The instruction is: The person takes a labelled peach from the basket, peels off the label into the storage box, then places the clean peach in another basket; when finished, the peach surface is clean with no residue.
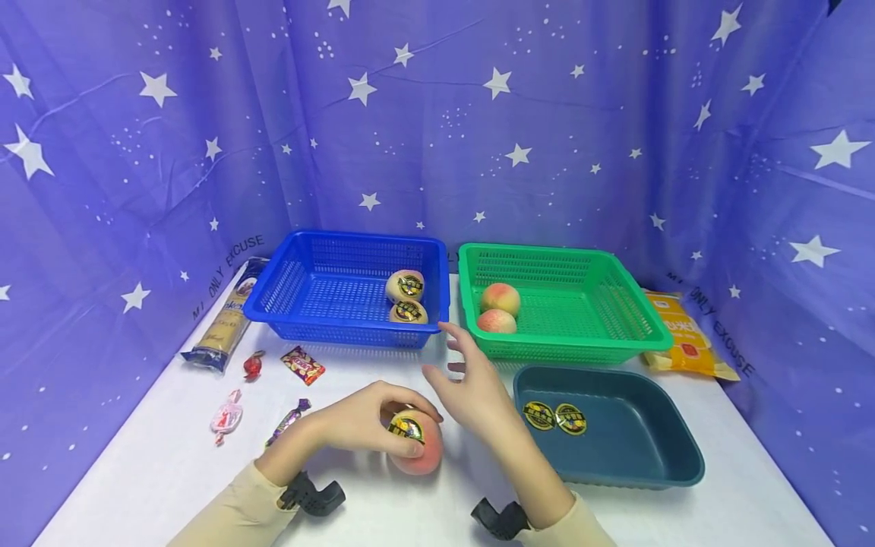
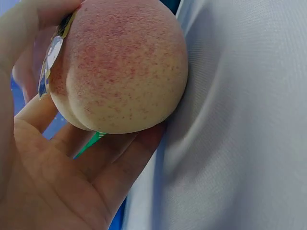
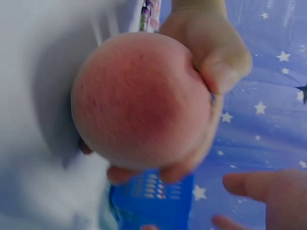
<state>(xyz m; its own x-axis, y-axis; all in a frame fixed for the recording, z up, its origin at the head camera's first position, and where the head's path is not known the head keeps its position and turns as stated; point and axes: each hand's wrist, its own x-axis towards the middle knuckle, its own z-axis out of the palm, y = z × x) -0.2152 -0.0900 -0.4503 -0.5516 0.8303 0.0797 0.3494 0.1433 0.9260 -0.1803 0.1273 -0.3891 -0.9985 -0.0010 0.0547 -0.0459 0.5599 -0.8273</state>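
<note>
My left hand point(image 1: 362, 416) grips a pink-and-cream peach point(image 1: 425, 453) low over the white table, thumb on the near side and fingers around the far side. A round black-and-gold sticker point(image 1: 406, 427) shows on the peach's upper part, beside the thumb. In the left wrist view the fingers curve around the peach point(image 2: 124, 67). My right hand point(image 1: 473, 389) hovers just right of it, fingers spread and loosely bent, with nothing in them. In the right wrist view, the peach point(image 3: 139, 103) fills the middle, with the left hand point(image 3: 206, 43) behind it.
Behind stand a blue basket point(image 1: 342, 333) with two stickered peaches and a green basket point(image 1: 567, 351) with two peaches showing no stickers. A dark teal basin point(image 1: 622, 437) at right bears two round stickers point(image 1: 555, 417). Wrapped candies point(image 1: 303, 365) and yellow packets point(image 1: 687, 334) lie around.
</note>
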